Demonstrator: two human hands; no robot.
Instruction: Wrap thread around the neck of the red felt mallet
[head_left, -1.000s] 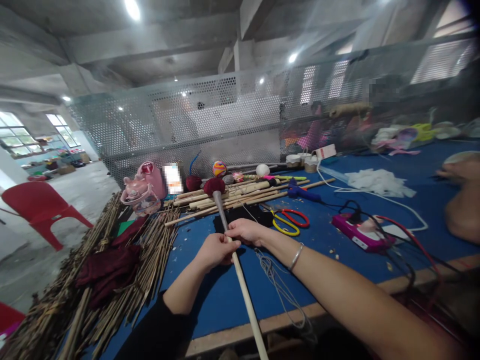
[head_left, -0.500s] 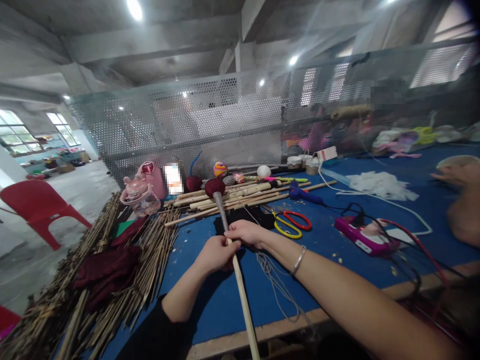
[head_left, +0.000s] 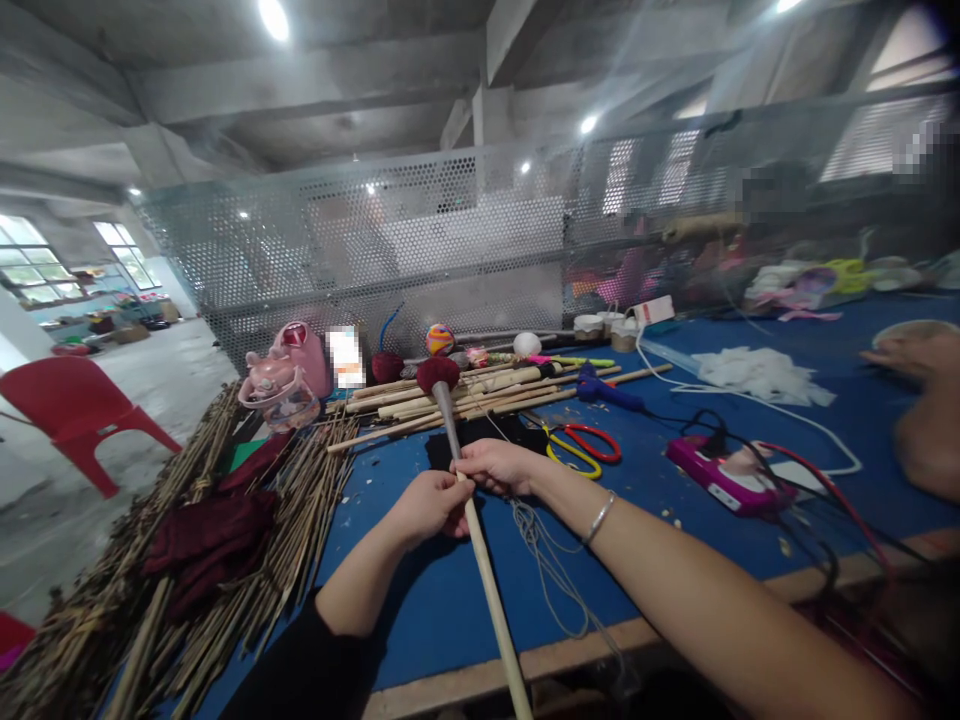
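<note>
A long pale wooden stick (head_left: pixel 491 595) runs from the bottom edge up over the blue table (head_left: pixel 420 590). Its upper part is wrapped grey and ends in a dark red ball head (head_left: pixel 438 374). My left hand (head_left: pixel 429 505) is closed round the stick where the grey wrap begins. My right hand (head_left: pixel 496 464) pinches the stick just above it, a silver bracelet (head_left: pixel 597 518) on its wrist. Grey string (head_left: pixel 547 560) trails from the hands down across the table.
A heap of thin twigs (head_left: pixel 187 560) with dark red cloth (head_left: pixel 206 535) lies left. Wooden sticks (head_left: pixel 480 392), scissors (head_left: pixel 581 445), a blue glue gun (head_left: pixel 604 390), a pink device (head_left: pixel 724 480) with cables and white stuffing (head_left: pixel 754 368) lie beyond. Another person's hand (head_left: pixel 911 352) is at right.
Both hands keep their grip on the stick; the stick head has shifted slightly right and the view has drifted a little. Nothing was picked up or let go.
</note>
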